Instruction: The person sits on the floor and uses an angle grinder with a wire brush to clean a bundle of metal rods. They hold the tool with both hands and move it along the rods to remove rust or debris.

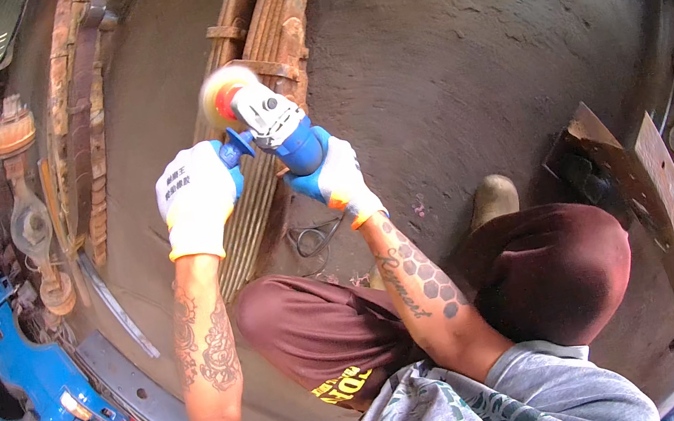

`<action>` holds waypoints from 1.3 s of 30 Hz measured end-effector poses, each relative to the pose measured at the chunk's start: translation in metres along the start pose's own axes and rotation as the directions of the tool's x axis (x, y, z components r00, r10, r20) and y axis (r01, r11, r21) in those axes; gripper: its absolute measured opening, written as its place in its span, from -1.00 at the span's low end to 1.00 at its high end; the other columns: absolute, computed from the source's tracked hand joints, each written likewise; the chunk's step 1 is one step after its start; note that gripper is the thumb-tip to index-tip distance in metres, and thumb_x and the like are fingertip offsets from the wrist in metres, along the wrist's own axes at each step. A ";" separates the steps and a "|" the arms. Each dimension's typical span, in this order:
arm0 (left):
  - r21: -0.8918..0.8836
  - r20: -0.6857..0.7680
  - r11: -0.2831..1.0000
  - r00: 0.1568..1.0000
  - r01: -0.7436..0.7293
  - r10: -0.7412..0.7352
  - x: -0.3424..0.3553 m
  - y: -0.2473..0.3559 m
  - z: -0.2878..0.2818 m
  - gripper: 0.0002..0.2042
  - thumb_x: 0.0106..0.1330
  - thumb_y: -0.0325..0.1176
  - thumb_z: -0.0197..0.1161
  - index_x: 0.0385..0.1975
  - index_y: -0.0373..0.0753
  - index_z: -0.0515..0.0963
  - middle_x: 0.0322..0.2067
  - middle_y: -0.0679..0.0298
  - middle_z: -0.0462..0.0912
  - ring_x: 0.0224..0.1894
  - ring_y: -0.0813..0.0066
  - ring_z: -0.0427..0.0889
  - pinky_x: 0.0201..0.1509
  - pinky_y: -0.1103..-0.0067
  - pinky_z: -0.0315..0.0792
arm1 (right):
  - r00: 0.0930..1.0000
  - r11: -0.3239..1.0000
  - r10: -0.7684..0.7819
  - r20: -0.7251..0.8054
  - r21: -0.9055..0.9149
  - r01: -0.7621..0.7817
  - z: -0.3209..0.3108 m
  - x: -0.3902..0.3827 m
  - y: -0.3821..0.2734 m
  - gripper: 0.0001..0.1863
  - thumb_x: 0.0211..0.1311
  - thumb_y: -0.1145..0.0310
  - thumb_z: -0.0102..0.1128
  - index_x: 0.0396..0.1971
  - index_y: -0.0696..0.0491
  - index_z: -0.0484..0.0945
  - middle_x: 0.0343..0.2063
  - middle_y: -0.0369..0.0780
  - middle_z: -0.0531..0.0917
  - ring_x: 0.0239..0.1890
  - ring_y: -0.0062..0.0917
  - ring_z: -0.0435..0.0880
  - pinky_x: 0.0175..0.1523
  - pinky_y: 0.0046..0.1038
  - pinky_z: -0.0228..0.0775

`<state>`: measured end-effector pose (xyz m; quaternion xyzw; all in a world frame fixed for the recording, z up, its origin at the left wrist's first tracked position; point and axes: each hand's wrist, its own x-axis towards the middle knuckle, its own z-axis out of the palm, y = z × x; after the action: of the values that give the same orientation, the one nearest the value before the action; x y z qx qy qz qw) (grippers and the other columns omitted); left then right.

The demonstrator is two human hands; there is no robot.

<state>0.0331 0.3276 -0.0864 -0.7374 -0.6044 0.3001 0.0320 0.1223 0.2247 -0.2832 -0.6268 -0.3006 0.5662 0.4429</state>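
A blue and silver angle grinder (272, 123) is in both my gloved hands, over a long bundle of leaf springs (277, 23). My left hand (194, 191) is closed around its blue side handle (235, 145). My right hand (337, 176) wraps the blue motor body from the right. The grinder's pale disc with a red centre (225, 97) looks smeared at its edge and overlaps the springs in the picture; whether it touches them I cannot tell. Rust-brown covers the far stretch of the springs, while the near stretch (248, 244) looks grey and ribbed.
A thin dark cable (315, 237) lies looped beside the springs. More rusty springs (82, 120) and an axle housing (29, 220) lie to the left, near a blue vehicle panel (32, 372). Rusty angled steel (643, 183) stands at the right. My bent knees flank the work.
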 end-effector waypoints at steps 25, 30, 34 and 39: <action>0.143 0.139 0.984 0.982 0.110 -0.130 0.015 0.024 -0.025 -0.76 0.29 -0.17 0.27 -0.29 -0.13 0.81 -0.24 -0.08 0.80 -0.15 -0.12 0.81 0.02 0.15 0.65 | 0.978 0.993 0.113 0.175 0.008 -0.116 -0.019 -0.009 -0.025 -0.46 -0.12 0.22 0.53 -0.07 0.06 0.63 -0.25 0.04 0.81 -0.14 0.03 0.82 0.02 -0.05 0.65; 0.099 0.137 0.991 0.985 0.093 -0.106 0.024 0.005 -0.012 -0.53 0.40 0.14 0.26 -0.33 -0.20 0.79 -0.29 -0.14 0.76 -0.16 -0.24 0.76 -0.01 0.11 0.63 | 0.986 0.998 0.067 0.153 -0.012 -0.066 -0.025 -0.006 -0.034 -0.51 -0.09 0.26 0.49 -0.08 0.07 0.62 -0.25 0.06 0.81 -0.13 0.03 0.83 0.03 -0.04 0.65; 0.072 0.096 0.995 0.993 0.068 -0.075 0.026 0.004 -0.009 -0.44 0.44 0.23 0.18 -0.32 -0.22 0.78 -0.29 -0.16 0.75 -0.15 -0.26 0.75 -0.02 0.11 0.62 | 0.988 0.996 0.063 0.141 -0.076 -0.053 -0.028 -0.004 -0.036 -0.53 -0.09 0.28 0.48 -0.11 0.10 0.61 -0.26 0.07 0.81 -0.13 0.05 0.82 0.02 -0.04 0.66; 0.061 0.093 0.996 0.993 0.069 -0.074 0.027 0.004 -0.010 -0.45 0.44 0.23 0.18 -0.30 -0.22 0.78 -0.28 -0.19 0.74 -0.14 -0.27 0.74 -0.03 0.09 0.61 | 0.988 0.994 0.066 0.141 -0.099 -0.052 -0.028 -0.007 -0.037 -0.53 -0.07 0.28 0.48 -0.11 0.10 0.60 -0.26 0.08 0.81 -0.13 0.05 0.82 0.01 -0.05 0.66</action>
<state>0.0437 0.3542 -0.0912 -0.6989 -0.6224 0.3506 0.0352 0.1533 0.2284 -0.2475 -0.6134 -0.3396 0.6078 0.3728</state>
